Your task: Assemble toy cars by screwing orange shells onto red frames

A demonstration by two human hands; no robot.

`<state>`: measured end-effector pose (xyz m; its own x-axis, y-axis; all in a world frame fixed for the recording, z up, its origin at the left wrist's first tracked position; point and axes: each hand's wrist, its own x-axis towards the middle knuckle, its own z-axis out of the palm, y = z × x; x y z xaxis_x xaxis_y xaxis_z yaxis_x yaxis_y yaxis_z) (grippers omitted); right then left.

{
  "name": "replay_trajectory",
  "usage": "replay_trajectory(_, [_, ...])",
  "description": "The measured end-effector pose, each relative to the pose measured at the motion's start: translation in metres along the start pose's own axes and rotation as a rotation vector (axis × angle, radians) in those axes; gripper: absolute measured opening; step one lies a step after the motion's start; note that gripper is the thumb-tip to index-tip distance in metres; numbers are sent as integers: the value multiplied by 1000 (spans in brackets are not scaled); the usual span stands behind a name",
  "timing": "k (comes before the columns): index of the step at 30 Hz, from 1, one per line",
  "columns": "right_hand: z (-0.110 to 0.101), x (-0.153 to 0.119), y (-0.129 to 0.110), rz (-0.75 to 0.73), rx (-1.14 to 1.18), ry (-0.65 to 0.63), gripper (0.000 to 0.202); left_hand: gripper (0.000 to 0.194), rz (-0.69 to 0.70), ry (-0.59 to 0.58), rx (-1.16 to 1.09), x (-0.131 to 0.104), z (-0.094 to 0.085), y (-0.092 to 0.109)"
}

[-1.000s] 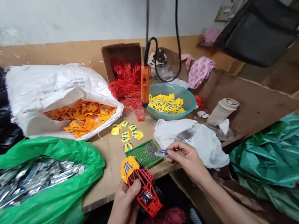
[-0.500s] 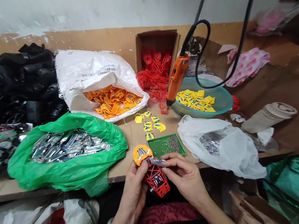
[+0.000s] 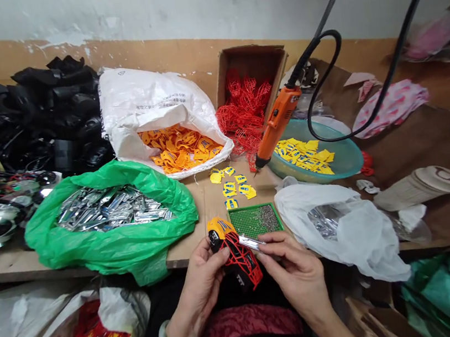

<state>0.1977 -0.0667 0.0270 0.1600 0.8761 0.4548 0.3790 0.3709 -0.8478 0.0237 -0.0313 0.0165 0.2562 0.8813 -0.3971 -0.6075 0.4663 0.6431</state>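
My left hand (image 3: pixel 206 269) grips a toy car (image 3: pixel 239 255) with an orange front, a red lattice frame and black parts beneath. The car is tilted so that one side shows. In my right hand (image 3: pixel 290 259), a shiny silver strip-like part (image 3: pixel 251 242) is pinched between thumb and fingers, its far end against or just above the car's frame; I cannot tell whether they touch. Beyond the car lies a green mesh tray (image 3: pixel 253 221) with small screws (image 3: pixel 269 217) heaped at its right side.
An orange electric screwdriver (image 3: pixel 279 122) hangs over the table. Around stand a green bag (image 3: pixel 170 198) of silver parts, a white sack (image 3: pixel 147 90) of orange parts, a box (image 3: pixel 251 56) of red frames, a teal bowl (image 3: pixel 345 160) of yellow pieces and a white bag (image 3: pixel 367 226).
My left hand has turned the toy car onto its side, so its orange front faces less upward. My right hand holds the silver part slightly farther right. The whole view has shifted a little.
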Motion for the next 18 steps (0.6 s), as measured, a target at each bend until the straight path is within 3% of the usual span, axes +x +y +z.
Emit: replay_trajectory(18, [20,-7,-16,-213,-78,-11,35,39,115,45,27,-2,-1,-11])
